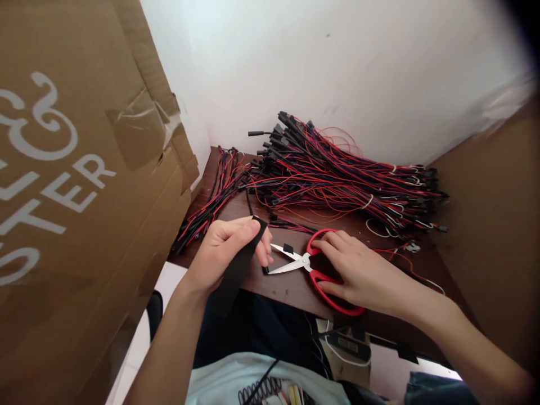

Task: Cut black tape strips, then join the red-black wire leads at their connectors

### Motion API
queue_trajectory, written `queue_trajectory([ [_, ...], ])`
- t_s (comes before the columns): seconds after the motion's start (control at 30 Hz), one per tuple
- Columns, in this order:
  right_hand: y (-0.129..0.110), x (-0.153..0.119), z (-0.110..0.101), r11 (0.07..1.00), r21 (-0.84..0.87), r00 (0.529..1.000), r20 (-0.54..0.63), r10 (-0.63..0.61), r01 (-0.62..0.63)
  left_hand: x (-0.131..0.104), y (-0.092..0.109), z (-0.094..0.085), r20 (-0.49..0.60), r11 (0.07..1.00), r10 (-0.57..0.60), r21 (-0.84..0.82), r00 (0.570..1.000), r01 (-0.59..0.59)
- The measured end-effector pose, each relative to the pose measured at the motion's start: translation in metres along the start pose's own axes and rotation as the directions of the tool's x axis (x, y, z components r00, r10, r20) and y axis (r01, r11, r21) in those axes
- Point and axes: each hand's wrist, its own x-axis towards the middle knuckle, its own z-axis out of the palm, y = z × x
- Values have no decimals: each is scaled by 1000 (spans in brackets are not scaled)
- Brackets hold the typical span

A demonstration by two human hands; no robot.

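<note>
My left hand (230,242) is closed, with the thumb pressing a wide black strip (238,264) against the fingers. The strip hangs down past the table's front edge. A thin black cable (248,201) runs up from behind this hand; whether the fingers grip it I cannot tell. By the fingertips a small black end (265,270) shows. My right hand (343,264) is wrapped on the red handles of the scissors (304,261). Their blades are spread and point left at my left fingers. A small black piece (288,248) lies on the upper blade.
A large bundle of red and black wires (329,174) with connectors lies at the back of the brown table (274,287). A smaller wire bundle (211,205) is at the left. Cardboard boxes stand left (105,185) and right (493,208), against a white wall (337,67).
</note>
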Motion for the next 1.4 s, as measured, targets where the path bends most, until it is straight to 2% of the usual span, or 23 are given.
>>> queue_trajectory([
  [0.2,9,1,-8,984,179,1000,-30,2,4,-1,-1,0,-35,1000,-19,-1,999,19],
  [0.33,8,18,-14,944,331,996,-86,26,4,0,-1,1,-32,1000,-4,11,999,5],
  [0.43,4,36,-12,906,418,996,-86,-34,67,0,0,1,-23,1000,14,19,1000,-13],
  [0.6,0,54,-5,902,426,998,-20,-67,69,1,2,0,-10,997,43,70,999,-42],
  [0.77,-2,60,-3,881,472,998,62,-7,-23,2,2,1,-14,993,35,109,999,-33],
  [0.93,-4,63,-1,866,489,994,92,65,-102,2,2,2,-5,994,24,108,1000,-23],
  [1.27,-15,59,3,880,458,992,51,119,-129,1,2,3,0,994,32,106,999,-32],
  [1.4,-11,58,6,788,603,988,10,154,-129,1,2,4,2,994,39,106,999,-39],
])
